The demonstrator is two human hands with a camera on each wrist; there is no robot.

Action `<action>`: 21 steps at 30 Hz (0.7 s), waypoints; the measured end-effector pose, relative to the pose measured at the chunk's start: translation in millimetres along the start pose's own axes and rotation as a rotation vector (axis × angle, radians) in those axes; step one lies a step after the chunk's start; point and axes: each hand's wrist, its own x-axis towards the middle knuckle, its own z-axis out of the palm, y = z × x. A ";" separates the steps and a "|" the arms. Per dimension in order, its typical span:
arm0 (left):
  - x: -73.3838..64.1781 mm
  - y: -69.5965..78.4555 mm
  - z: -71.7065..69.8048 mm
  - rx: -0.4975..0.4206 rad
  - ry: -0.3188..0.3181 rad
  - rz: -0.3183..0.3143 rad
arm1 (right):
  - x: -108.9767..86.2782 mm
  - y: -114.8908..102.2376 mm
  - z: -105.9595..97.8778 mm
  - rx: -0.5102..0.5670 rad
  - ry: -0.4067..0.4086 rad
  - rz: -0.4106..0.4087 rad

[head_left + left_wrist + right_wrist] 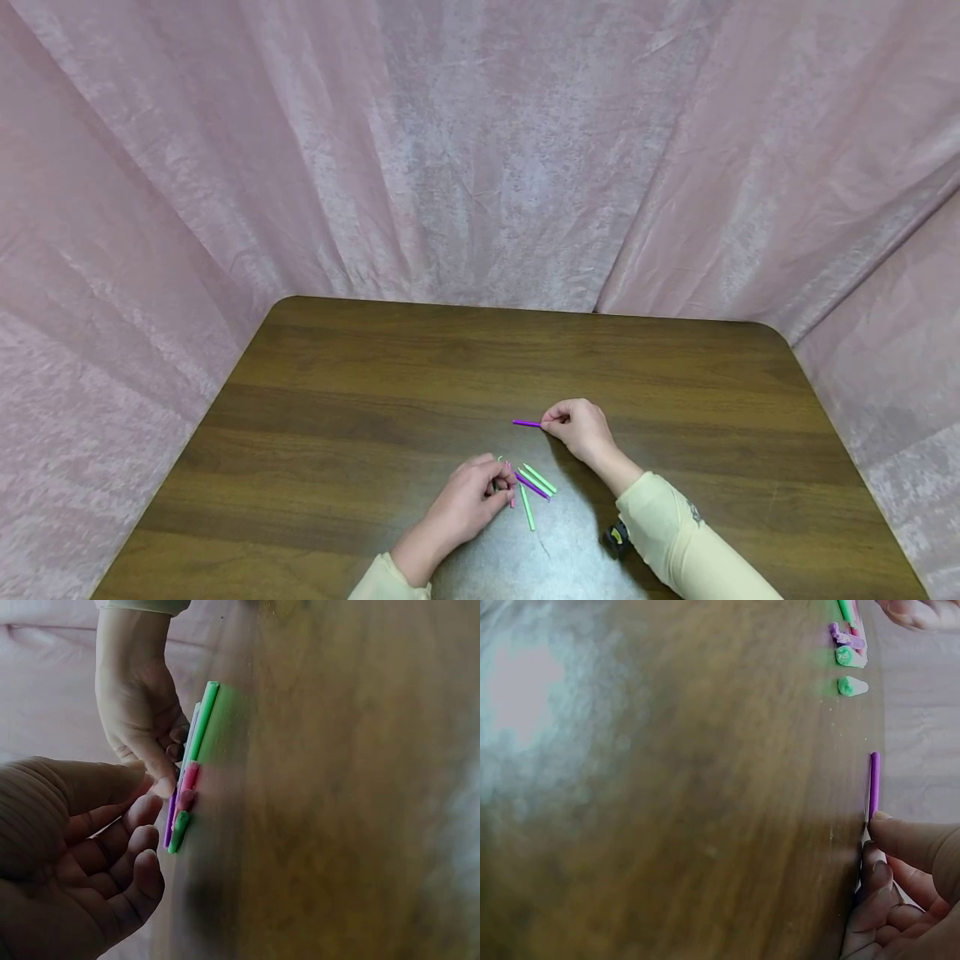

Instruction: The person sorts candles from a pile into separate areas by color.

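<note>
My right hand [581, 428] pinches one end of a thin purple stick [527, 423] between thumb and fingers, its free end pointing left, low over the wooden table. In the right wrist view the same purple stick [874, 780] extends past the thumb tip. Beside the pile, my left hand [474, 492] has loosely bent fingers with nothing visible between them. The pile holds several green sticks [527, 507], another purple stick [532, 486] and a pink stick [188, 784], partly hidden by the left fingers in the head view.
A small black object with a yellow mark [617, 537] is by the right sleeve. The brown wooden table [337, 375] has rounded far corners. Pink curtains [510, 150] hang behind it and at both sides.
</note>
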 end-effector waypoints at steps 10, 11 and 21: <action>7.8 0.5 0.7 0.088 0.025 0.008 | 0.4 0.0 0.0 0.005 -0.003 0.004; 8.9 0.5 1.0 0.098 0.027 0.006 | 0.6 -0.2 0.0 0.008 -0.002 0.007; 19.9 1.5 1.7 0.225 0.033 0.010 | 0.0 1.6 0.6 0.015 0.010 -0.013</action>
